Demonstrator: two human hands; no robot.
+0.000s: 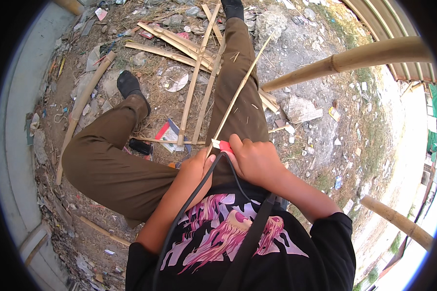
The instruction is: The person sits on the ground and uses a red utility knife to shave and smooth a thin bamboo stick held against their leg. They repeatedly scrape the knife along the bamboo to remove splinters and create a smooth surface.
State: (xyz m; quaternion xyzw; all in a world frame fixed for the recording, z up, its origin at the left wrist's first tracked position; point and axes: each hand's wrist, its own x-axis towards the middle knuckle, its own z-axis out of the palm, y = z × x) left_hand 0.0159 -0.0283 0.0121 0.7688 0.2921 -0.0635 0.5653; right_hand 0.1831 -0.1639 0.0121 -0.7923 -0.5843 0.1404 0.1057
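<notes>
A thin pale bamboo strip [241, 86] slants up and away from my lap, over my stretched-out right leg. Its near end is in my left hand [195, 169], whose fingers are closed round it. My right hand [255, 162] is wrapped round a small red-handled tool [225, 146]. A pale, bright end of that tool lies against the strip, just beyond my left thumb; its exact kind is unclear. Both hands are close together above my lap. A black cable [193, 192] loops up from my shirt and passes beside the hands.
Split bamboo strips [195, 92] lie crossed on the littered ground between my legs. A bamboo pole [342, 60] juts in from the right, another pole [398, 220] below it. A thicker bamboo piece [85, 97] lies left of my bent leg, near a wall [22, 121].
</notes>
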